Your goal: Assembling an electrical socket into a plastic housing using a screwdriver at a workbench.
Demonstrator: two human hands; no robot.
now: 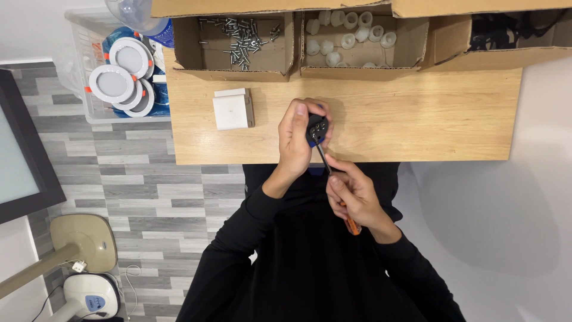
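L hand [296, 140] is closed round a small black part [316, 129] w/ blue edge, holding it just above the near edge of the wooden desk [417, 113]; fingers [316, 106] curl over the top of the part, thumb on its left side. R hand [356, 197] grips a screwdriver [335, 182] w/ orange handle; fingers wrapped tight round the shaft & handle, orange end poking out below the palm. Metal tip of the screwdriver touches the face of the black part. R hand sits off the desk edge, over the person's black-sleeved lap.

Rel. to the black part: a white square block [231, 109] lies on the desk to its left, apart from it. Beyond it, at the desk's far edge, a cardboard box of screws [241, 37] sits up-left, a cardboard box of white plastic caps [348, 36] straight ahead, a third box w/ dark contents [506, 33] up-right; can't tell what's inside that one. Far left of the part, off the desk, a clear plastic bin [80, 36] holds round white downlights [111, 83]. Grey plank floor [149, 197] below-left.
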